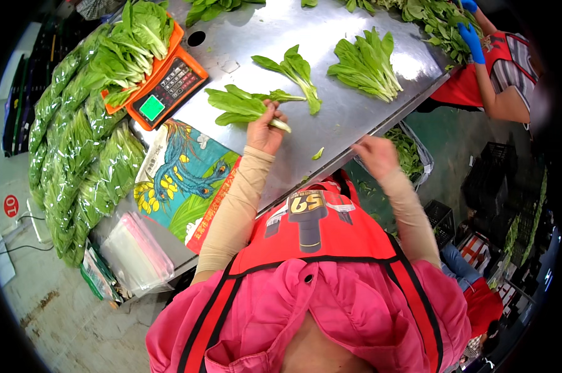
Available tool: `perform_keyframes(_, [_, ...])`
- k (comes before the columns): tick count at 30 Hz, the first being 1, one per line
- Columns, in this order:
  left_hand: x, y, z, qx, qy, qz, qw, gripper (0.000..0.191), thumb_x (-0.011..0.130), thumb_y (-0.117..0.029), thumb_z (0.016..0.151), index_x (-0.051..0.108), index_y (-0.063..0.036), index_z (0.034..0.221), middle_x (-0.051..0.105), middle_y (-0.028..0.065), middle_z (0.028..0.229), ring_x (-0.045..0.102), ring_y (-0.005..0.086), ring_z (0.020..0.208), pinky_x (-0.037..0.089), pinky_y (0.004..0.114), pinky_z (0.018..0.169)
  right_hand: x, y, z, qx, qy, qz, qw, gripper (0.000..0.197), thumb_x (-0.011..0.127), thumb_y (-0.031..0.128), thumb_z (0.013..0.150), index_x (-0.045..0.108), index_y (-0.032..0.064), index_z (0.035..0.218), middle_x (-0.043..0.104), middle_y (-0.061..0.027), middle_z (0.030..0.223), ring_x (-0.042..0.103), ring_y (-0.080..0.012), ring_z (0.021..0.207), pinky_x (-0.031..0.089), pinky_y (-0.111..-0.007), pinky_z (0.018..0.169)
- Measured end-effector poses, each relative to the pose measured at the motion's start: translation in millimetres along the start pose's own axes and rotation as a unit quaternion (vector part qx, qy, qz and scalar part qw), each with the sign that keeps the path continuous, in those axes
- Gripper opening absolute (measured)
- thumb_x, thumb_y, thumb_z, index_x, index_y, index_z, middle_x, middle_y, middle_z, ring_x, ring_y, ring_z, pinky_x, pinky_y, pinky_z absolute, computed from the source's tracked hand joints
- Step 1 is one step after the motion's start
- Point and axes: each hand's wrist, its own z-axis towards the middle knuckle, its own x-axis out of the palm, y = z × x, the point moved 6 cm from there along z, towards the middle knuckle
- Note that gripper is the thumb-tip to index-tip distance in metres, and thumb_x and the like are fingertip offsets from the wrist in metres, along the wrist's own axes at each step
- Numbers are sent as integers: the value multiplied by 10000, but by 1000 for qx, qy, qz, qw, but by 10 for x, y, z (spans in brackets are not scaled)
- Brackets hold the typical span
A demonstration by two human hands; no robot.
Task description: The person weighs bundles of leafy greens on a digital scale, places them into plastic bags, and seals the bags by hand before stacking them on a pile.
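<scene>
My left hand grips a small bunch of leafy greens by its pale stem end, just over the steel table. My right hand, blurred, is at the table's near edge; whether its bent fingers pinch anything cannot be told. Two or so loose stalks lie beyond the left hand. Farther right rests a fuller bunch of greens, stems towards me. A small torn leaf lies between my hands. Below the right hand, a lined container holds leaves.
An orange digital scale carries several heads of greens. Bagged greens are heaped at the left. A printed sack and clear plastic bags cover the near left. A co-worker's blue-gloved hand touches greens.
</scene>
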Motion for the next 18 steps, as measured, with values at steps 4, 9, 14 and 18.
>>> perform_keyframes(4, [-90, -121, 39, 7, -10, 8, 1000, 189, 548, -20, 853, 487, -78, 1022, 539, 59, 930, 499, 146, 730, 429, 295, 683, -565, -537, -327, 72, 0, -309, 948, 132, 607, 257, 750, 635, 129, 768, 571, -65, 806, 589, -265, 771, 481, -380, 608])
perform_keyframes(9, [-97, -11, 36, 16, -31, 22, 999, 196, 547, -22, 854, 483, -73, 1033, 545, 65, 928, 500, 151, 738, 436, 312, 691, 47, 256, 485, -30, -29, -98, 994, 97, 584, 163, 771, 578, 119, 857, 563, -87, 887, 575, -321, 824, 477, -410, 662])
perform_keyframes(14, [-78, -50, -76, 39, -52, 80, 995, 244, 561, -7, 839, 463, -58, 1057, 543, 83, 922, 513, 171, 748, 458, 325, 695, 783, 733, 1218, -99, -60, -67, 991, 111, 622, 156, 749, 576, 83, 819, 557, -106, 893, 579, -313, 808, 465, -418, 655])
perform_keyframes(18, [-122, -159, -183, 109, -79, 90, 987, 342, 581, 11, 820, 418, -37, 1117, 549, 110, 958, 541, 187, 783, 476, 316, 715, 708, 771, 1259, -66, -64, -64, 994, 109, 631, 150, 750, 573, 64, 782, 583, -116, 831, 583, -326, 740, 462, -404, 620])
